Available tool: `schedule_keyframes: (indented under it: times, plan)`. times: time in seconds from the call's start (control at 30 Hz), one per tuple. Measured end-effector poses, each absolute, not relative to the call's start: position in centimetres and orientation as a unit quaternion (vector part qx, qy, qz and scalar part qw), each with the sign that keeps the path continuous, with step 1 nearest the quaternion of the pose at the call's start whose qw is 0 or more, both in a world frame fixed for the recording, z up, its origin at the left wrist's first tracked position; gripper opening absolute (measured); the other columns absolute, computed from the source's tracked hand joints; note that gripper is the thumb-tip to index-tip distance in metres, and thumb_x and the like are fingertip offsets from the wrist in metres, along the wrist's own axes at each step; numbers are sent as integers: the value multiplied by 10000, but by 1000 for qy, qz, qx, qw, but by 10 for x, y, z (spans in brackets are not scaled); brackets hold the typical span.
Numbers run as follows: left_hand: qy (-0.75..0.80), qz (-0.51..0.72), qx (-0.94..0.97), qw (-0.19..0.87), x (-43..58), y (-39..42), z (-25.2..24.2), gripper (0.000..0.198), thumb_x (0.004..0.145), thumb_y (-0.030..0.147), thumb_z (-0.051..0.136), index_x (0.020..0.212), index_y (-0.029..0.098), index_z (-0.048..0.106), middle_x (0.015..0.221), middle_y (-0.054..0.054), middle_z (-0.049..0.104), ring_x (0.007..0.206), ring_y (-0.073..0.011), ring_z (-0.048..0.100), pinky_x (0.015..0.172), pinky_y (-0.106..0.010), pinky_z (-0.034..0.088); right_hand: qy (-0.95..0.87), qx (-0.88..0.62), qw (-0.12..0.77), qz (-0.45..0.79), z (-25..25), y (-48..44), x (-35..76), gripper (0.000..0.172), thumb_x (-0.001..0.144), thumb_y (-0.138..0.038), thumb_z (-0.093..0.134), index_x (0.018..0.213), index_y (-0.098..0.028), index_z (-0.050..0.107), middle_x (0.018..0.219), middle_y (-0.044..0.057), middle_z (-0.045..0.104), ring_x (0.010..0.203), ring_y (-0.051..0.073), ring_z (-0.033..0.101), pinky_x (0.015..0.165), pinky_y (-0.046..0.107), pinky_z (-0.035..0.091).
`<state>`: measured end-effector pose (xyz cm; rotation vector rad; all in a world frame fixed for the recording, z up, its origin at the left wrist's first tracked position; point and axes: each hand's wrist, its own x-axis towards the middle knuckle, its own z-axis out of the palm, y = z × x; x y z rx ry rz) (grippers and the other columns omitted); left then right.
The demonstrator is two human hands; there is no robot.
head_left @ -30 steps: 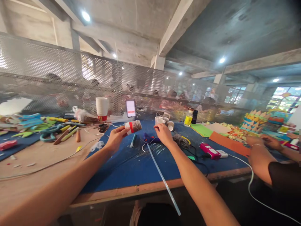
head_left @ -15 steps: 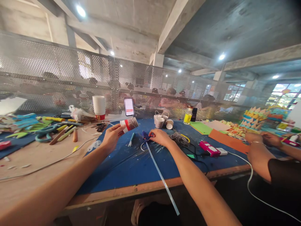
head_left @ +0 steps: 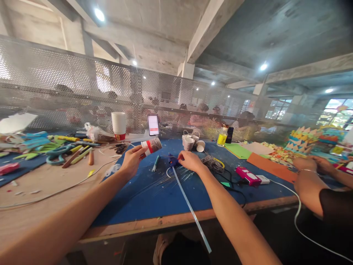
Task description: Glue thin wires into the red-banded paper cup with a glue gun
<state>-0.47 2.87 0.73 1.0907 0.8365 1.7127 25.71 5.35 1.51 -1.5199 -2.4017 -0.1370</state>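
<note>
My left hand (head_left: 132,160) is closed round a small paper cup (head_left: 151,145) with a red band, held on its side just above the blue mat (head_left: 154,195). My right hand (head_left: 189,161) is wrapped on a blue glue gun (head_left: 172,161) lying on the mat. A long clear glue stick (head_left: 190,208) runs from the gun back toward me over the table edge. A blue-green pen (head_left: 155,163) lies between my two hands.
Small white cups (head_left: 190,141), a yellow bottle (head_left: 221,137) and a coil of twine (head_left: 211,163) sit beyond my right hand. A tall cup stack (head_left: 118,125), scissors (head_left: 56,154) and markers lie left. Another person's hands (head_left: 309,167) work at right near a pink device (head_left: 247,174).
My right hand drew back from the small white cups and closed on the blue glue gun. My left hand kept hold of the cup.
</note>
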Motion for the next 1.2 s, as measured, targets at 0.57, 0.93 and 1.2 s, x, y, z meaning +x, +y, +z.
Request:
schedule_keyframes:
  times: [0.57,0.93,1.2]
  plan:
    - [362,691,444,441,-9,31,5,368,575,407,838,793,130,734,826,-65,735,745,-173,629,734,-275,479,-855,-497,133,-72,30,39,257,531,794,-206,607,1309,-210,478,1131,116,667,992,284,646,817,355,430]
    - [371,690,436,443,-10,31,4,360,536,414,863,738,150,723,773,-48,719,707,-171,625,680,-265,473,-870,-280,167,370,60,34,281,678,794,-427,723,1395,-256,460,1044,22,641,801,150,575,735,280,484]
    - [366,697,407,463,-16,39,1,366,539,377,863,783,147,718,757,-32,713,693,-153,623,685,-254,482,-799,-278,200,495,57,33,287,419,721,-405,787,1048,-198,624,705,-43,480,536,60,340,443,194,292]
